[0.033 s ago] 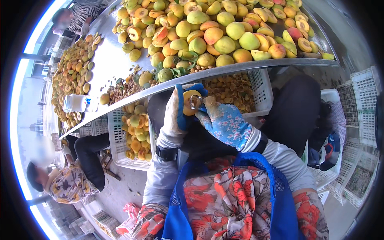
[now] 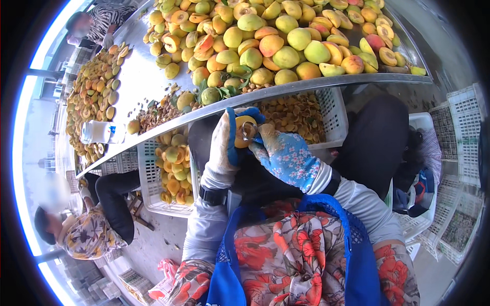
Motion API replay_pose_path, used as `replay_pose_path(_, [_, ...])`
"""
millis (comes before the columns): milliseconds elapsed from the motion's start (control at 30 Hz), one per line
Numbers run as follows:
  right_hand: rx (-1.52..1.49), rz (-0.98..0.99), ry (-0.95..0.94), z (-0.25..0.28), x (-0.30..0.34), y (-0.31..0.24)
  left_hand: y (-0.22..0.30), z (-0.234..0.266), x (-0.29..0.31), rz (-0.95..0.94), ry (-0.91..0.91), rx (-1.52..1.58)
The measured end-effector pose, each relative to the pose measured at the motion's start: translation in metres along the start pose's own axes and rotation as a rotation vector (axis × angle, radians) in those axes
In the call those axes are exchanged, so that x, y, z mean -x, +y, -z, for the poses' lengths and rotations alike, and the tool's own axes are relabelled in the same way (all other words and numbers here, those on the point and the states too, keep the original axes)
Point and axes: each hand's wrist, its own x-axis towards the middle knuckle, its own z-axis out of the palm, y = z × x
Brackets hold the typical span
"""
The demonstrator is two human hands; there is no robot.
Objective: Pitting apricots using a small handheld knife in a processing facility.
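Orange flesh of a halved peach (image 2: 243,130) shows between both gloved hands, held just below the edge of the metal desk (image 2: 133,76). The left hand (image 2: 223,145), in a pale glove with blue lining, stands upright with its fingers curled around the fruit's back. The right hand (image 2: 286,155), in a blue flowered glove, angles up from the lower right, fingers pinched on a small metal tool (image 2: 249,131) touching the cut face. Heaped peaches (image 2: 275,43) cover the desk; a white crate (image 2: 334,109) beneath holds fruit halves.
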Motion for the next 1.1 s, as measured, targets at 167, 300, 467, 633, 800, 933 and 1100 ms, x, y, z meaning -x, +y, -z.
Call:
replay_pose_path(167, [0.07, -0.016, -0.039, -0.004, 0.007, 0.001, -0.008, -0.01, 0.005, -0.077, 0.051, -0.054])
replay_pose_path(300, [-0.151, -0.099, -0.139, -0.009, 0.009, 0.003, -0.01, -0.017, 0.006, -0.314, 0.061, -0.298])
replay_pose_path(467, [-0.265, -0.113, -0.184, -0.005, 0.007, 0.005, -0.01, -0.021, 0.006, -0.205, 0.104, -0.219])
replay_pose_path(633, [-0.6, -0.38, -0.387, 0.016, -0.001, -0.009, -0.022, -0.021, 0.007, -0.039, 0.2, 0.056])
replay_pose_path(800, [-0.447, -0.294, -0.355, 0.013, -0.001, -0.006, -0.026, -0.028, 0.005, -0.073, 0.275, 0.05])
replay_pose_path(933, [-0.529, -0.409, -0.464, 0.018, -0.002, 0.0, -0.037, -0.024, 0.007, -0.121, 0.257, 0.06])
replay_pose_path(1100, [-0.809, -0.601, -0.642, 0.029, -0.004, -0.002, -0.041, -0.031, 0.008, -0.201, 0.318, -0.005])
